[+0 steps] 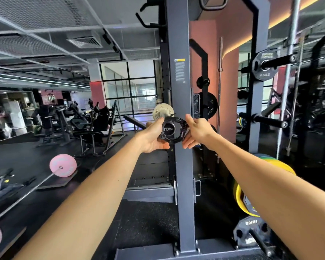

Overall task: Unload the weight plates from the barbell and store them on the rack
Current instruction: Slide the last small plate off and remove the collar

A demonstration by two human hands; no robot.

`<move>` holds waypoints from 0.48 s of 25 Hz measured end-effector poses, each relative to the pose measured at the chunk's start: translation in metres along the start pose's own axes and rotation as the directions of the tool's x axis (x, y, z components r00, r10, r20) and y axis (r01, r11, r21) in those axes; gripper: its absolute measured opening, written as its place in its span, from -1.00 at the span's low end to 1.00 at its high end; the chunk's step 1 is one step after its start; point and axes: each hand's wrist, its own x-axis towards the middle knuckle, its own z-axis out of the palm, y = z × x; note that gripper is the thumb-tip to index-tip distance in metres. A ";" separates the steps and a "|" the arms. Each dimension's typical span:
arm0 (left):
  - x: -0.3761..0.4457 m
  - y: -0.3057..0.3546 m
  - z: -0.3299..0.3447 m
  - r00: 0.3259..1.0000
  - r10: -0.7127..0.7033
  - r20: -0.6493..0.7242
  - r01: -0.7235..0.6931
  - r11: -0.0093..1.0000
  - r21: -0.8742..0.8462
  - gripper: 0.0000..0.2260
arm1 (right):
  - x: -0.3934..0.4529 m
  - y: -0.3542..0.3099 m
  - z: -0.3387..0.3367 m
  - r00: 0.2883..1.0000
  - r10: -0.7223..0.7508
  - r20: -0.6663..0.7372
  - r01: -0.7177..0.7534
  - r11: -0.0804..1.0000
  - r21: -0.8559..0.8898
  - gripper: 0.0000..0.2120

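Both arms reach forward at chest height in front of the grey upright of the rack point(178, 91). The left hand point(152, 136) and the right hand point(197, 133) are each closed around a side of a black barbell collar point(172, 130), which sits on the near end of the barbell point(165, 115). Just behind the collar, a small pale weight plate point(162, 111) is on the sleeve. Black plates point(207, 106) hang on rack pegs behind the upright.
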 end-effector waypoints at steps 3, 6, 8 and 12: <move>0.013 -0.002 0.004 1.000 0.003 -0.025 -0.003 1.000 -0.002 -0.43 | 0.011 0.007 -0.002 1.000 -0.008 0.010 0.008 1.000 -0.001 -0.48; 0.016 -0.001 0.004 0.999 0.018 -0.028 -0.019 1.000 -0.019 -0.58 | 0.019 0.013 0.000 1.000 -0.010 0.023 0.010 1.000 0.003 -0.49; 0.016 -0.001 -0.002 1.000 0.011 -0.013 -0.011 0.999 -0.032 -0.54 | 0.025 0.013 0.000 0.999 -0.031 0.030 0.030 0.999 0.018 -0.43; 0.019 -0.003 -0.014 1.000 0.007 -0.029 -0.006 1.000 0.016 -0.45 | 0.026 0.011 0.013 0.995 -0.083 0.046 0.080 0.995 0.059 -0.40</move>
